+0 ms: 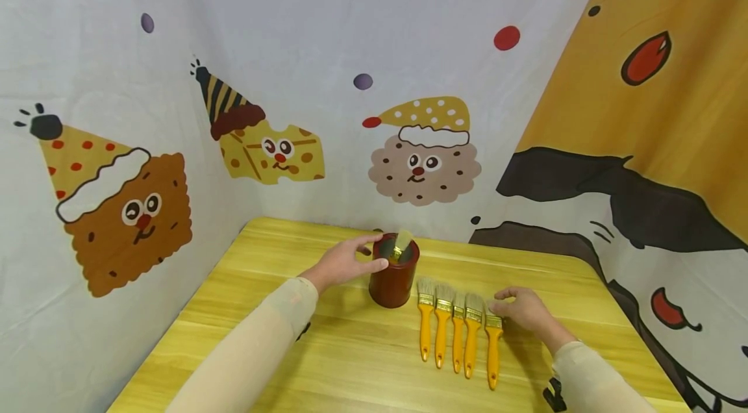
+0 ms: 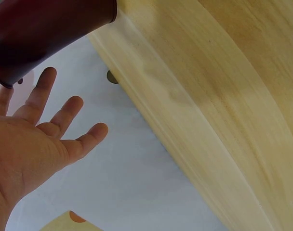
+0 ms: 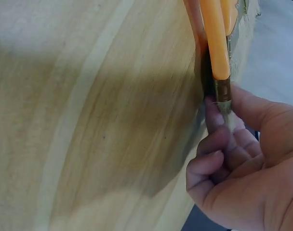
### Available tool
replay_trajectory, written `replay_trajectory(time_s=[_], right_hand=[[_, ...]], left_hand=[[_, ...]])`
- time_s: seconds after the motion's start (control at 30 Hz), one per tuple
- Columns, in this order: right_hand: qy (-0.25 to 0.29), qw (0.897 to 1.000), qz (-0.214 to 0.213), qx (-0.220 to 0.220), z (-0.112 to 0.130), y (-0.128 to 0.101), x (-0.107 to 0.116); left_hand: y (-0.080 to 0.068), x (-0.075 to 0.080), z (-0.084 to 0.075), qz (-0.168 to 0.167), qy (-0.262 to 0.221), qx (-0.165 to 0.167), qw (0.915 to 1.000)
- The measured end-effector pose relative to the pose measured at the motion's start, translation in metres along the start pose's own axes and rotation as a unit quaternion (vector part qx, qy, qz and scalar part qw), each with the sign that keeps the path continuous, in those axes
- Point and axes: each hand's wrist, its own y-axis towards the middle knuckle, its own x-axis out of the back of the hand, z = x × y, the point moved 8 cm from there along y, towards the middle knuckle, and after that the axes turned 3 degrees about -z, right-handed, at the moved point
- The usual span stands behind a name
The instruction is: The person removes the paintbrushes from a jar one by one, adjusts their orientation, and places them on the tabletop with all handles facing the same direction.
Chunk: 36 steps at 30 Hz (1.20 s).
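Observation:
A dark red cylindrical pot (image 1: 390, 286) stands upright near the table's back edge. One paintbrush (image 1: 402, 244) stands in it, pale bristles up. My left hand (image 1: 345, 262) is at the pot's left side, thumb and index finger touching near its rim; in the left wrist view its other fingers spread loosely, away from the pot (image 2: 50, 33). Right of the pot lie several paintbrushes (image 1: 458, 335) in a row, orange handles towards me. My right hand (image 1: 526, 309) pinches the rightmost paintbrush (image 1: 493, 351) at its bristle end, thumb and index finger on opposite sides of it (image 3: 216, 43).
The yellow wood-grain table (image 1: 345, 361) has its back edge close to a white cloth (image 1: 327, 23) printed with cartoon snacks. A cloth with a large orange and black cartoon (image 1: 660, 108) hangs along the right side.

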Motion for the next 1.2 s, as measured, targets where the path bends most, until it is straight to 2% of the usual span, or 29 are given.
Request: replay_trajectory(time_s=[0.17,0.23,0.63,0.8,1.1,1.2], right_hand=[[-0.065,0.998,-0.007,0.009,0.003,0.001,0.000],[-0.076,0.997,-0.007,0.009,0.003,0.002,0.000],[-0.049,0.998,-0.012,0.023,0.009,0.002,0.003],[-0.043,0.999,-0.016,0.029,0.016,0.003,0.009],[-0.044,0.999,-0.021,0.012,0.026,0.012,0.021],[-0.047,0.998,-0.025,0.022,0.034,0.017,0.027]], left_hand=[[-0.001,0.000,-0.002,0.004,-0.002,-0.002,1.0000],[-0.001,0.000,-0.003,0.004,-0.003,-0.001,1.0000],[0.000,-0.001,-0.001,0.003,0.001,-0.002,1.0000],[-0.001,-0.001,-0.001,0.000,-0.001,-0.001,1.0000],[0.000,-0.001,0.000,0.000,0.000,0.001,1.0000],[0.000,-0.001,0.000,0.000,-0.001,0.002,1.0000]])
